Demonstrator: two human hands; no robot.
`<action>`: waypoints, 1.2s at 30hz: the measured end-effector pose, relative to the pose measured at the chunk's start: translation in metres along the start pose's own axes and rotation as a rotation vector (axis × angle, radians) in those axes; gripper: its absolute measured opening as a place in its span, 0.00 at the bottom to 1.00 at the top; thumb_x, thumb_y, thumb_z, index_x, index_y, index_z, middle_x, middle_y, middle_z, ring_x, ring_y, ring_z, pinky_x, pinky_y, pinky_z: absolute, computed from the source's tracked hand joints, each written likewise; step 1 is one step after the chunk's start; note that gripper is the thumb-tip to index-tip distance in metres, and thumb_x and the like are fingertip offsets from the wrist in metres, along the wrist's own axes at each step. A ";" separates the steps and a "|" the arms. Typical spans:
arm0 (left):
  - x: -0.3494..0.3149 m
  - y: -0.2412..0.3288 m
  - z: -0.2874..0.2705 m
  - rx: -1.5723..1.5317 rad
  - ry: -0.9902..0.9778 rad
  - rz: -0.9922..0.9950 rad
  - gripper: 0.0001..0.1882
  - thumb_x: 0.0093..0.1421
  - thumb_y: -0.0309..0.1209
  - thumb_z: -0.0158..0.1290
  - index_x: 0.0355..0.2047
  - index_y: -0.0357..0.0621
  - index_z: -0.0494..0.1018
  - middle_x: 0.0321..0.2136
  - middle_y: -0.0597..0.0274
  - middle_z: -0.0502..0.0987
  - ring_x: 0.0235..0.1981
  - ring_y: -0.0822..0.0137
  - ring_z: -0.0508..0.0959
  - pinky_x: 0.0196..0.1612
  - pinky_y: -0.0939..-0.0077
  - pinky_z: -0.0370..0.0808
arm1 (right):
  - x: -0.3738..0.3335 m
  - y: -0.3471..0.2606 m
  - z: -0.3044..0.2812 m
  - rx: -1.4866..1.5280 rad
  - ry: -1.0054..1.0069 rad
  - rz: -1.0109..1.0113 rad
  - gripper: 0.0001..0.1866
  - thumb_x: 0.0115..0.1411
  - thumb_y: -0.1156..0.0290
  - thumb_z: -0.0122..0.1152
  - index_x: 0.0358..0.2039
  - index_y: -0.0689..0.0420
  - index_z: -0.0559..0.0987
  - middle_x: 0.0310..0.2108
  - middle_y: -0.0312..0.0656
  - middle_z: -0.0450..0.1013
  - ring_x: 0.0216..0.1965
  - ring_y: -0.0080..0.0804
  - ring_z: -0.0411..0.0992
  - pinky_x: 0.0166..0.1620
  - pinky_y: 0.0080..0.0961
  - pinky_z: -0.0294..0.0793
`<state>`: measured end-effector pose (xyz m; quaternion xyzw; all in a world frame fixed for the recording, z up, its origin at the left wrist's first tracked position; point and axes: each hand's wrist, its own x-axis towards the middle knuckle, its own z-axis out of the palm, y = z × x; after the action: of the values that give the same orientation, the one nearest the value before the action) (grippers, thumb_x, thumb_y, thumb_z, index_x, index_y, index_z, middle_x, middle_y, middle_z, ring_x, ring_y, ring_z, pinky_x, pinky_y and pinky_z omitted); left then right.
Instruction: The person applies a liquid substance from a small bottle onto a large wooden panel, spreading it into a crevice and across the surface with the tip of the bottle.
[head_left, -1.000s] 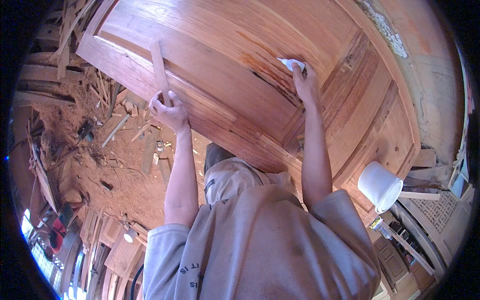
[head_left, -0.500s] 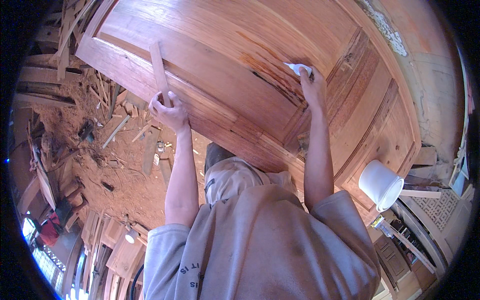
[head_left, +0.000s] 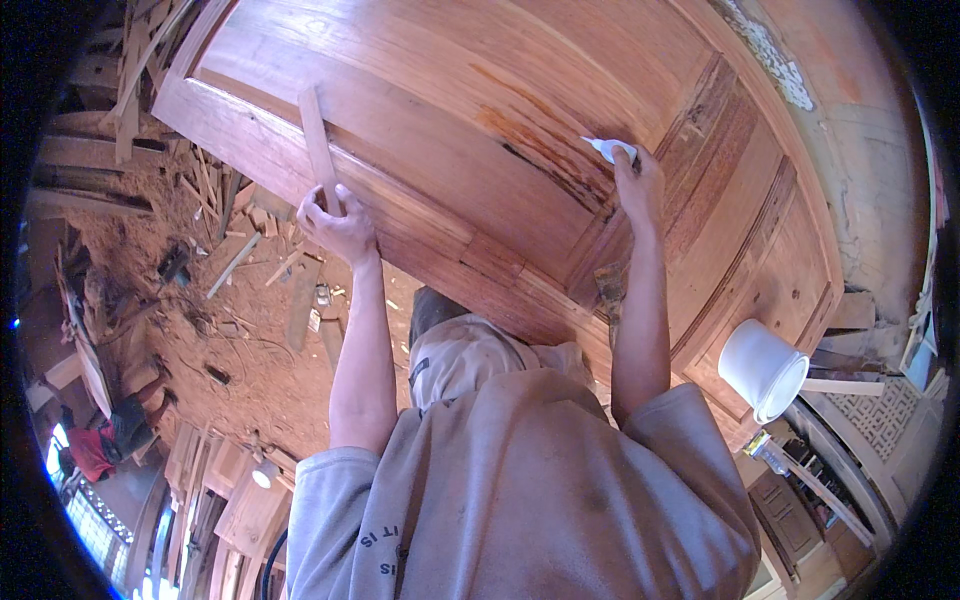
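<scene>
The left hand's (head_left: pixel 342 230) fingers pinch a flat brown wooden stick (head_left: pixel 318 140); the right hand's (head_left: pixel 640 190) pinch a small, pointy white bottle (head_left: pixel 609 148).

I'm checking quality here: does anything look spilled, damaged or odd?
Yes. On the panelled wooden door, left of the squeeze bottle in the right hand, orange streaks and a dark, ragged line interrupt the paler grain. Whether it's a crack is unclear.
</scene>
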<state>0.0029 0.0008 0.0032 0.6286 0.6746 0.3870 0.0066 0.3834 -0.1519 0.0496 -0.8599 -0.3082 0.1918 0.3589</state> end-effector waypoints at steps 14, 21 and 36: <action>0.001 0.001 0.000 -0.019 -0.035 -0.003 0.18 0.58 0.38 0.58 0.41 0.36 0.73 0.39 0.49 0.73 0.44 0.49 0.72 0.49 0.53 0.70 | -0.006 0.007 -0.005 0.063 -0.079 0.158 0.16 0.62 0.59 0.60 0.37 0.62 0.81 0.27 0.43 0.77 0.29 0.28 0.73 0.35 0.29 0.70; 0.001 0.001 0.000 0.002 -0.010 0.008 0.19 0.58 0.40 0.59 0.40 0.37 0.74 0.38 0.47 0.73 0.43 0.50 0.72 0.48 0.55 0.70 | -0.007 0.008 0.001 0.071 -0.046 0.069 0.17 0.62 0.59 0.61 0.36 0.63 0.79 0.28 0.49 0.77 0.29 0.37 0.74 0.35 0.34 0.71; -0.001 0.004 -0.001 -0.034 -0.023 -0.073 0.19 0.58 0.39 0.57 0.43 0.36 0.72 0.41 0.48 0.72 0.47 0.48 0.71 0.51 0.52 0.67 | -0.052 0.029 -0.041 0.507 -0.014 0.335 0.16 0.67 0.58 0.56 0.44 0.58 0.78 0.19 0.29 0.65 0.19 0.12 0.61 0.20 0.14 0.56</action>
<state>0.0059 -0.0008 0.0050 0.6077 0.6904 0.3905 0.0391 0.3791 -0.2233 0.0609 -0.7804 -0.1068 0.3252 0.5233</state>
